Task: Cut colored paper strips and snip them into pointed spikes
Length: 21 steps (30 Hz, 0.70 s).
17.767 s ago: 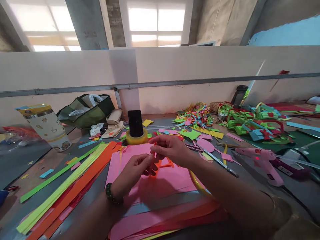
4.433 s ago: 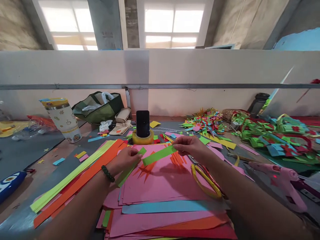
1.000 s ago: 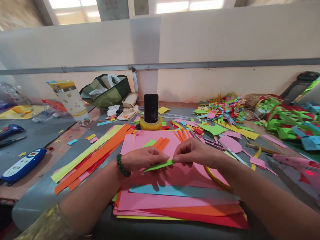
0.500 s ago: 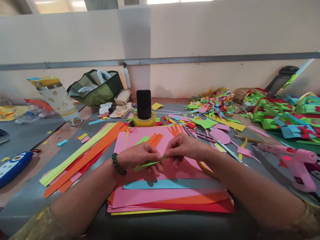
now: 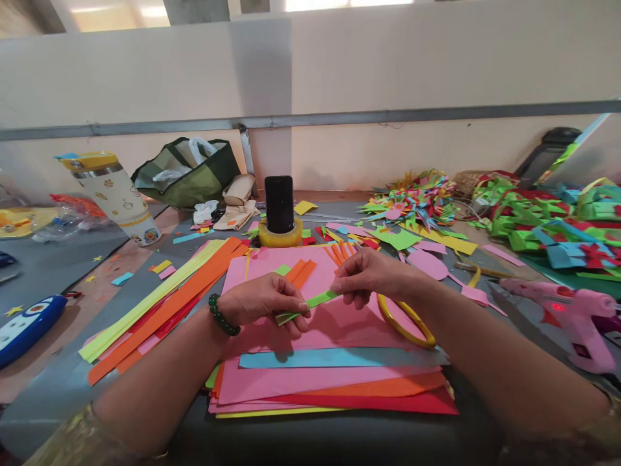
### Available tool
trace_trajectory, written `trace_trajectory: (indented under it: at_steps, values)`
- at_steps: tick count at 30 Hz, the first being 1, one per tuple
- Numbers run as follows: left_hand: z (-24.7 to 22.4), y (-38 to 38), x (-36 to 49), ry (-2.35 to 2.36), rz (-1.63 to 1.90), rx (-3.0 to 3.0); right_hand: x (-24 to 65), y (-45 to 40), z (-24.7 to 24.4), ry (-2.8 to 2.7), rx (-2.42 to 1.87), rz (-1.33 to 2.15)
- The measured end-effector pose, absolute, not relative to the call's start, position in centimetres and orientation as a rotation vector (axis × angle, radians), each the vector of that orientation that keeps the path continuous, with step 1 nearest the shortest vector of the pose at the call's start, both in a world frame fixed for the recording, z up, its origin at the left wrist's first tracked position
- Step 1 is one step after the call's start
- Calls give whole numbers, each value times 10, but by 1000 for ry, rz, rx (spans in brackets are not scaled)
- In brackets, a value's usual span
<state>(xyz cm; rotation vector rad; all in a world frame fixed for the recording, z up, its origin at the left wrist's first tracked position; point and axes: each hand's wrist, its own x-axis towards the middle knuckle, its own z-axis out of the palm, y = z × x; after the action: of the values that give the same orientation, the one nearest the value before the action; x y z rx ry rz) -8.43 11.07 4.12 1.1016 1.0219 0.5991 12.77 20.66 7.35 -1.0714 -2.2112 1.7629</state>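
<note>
A narrow green paper strip [image 5: 322, 298] is stretched between my two hands, above a stack of coloured paper. My left hand [image 5: 269, 301], with a dark green bead bracelet [image 5: 223, 317] at its wrist, pinches the strip near its folded-looking left end. My right hand [image 5: 363, 277] pinches the other end between thumb and fingers. Under them lies a pink sheet [image 5: 349, 333], with a light blue strip [image 5: 320, 358] across it. Short orange strips [image 5: 301, 273] rest just behind my left hand. Yellow scissors handles [image 5: 412, 327] show beside my right wrist.
Long yellow and orange strips [image 5: 194, 285] lie at the left, near a tumbler [image 5: 121, 200]. A phone [image 5: 279, 204] stands in a tape roll [image 5: 280, 236]. At the right are a pink glue gun [image 5: 563, 310] and a heap of paper pieces [image 5: 412, 202].
My hands have moved apart, the right one going up and to the right, so more of the green strip shows between them. The scissors handles are now more exposed.
</note>
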Motion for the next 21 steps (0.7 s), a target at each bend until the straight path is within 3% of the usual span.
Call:
trace_trajectory:
  at_steps: [21]
  values:
    - [44, 111, -95, 1173, 575, 1180, 136, 212, 79, -2188, -1076, 1785]
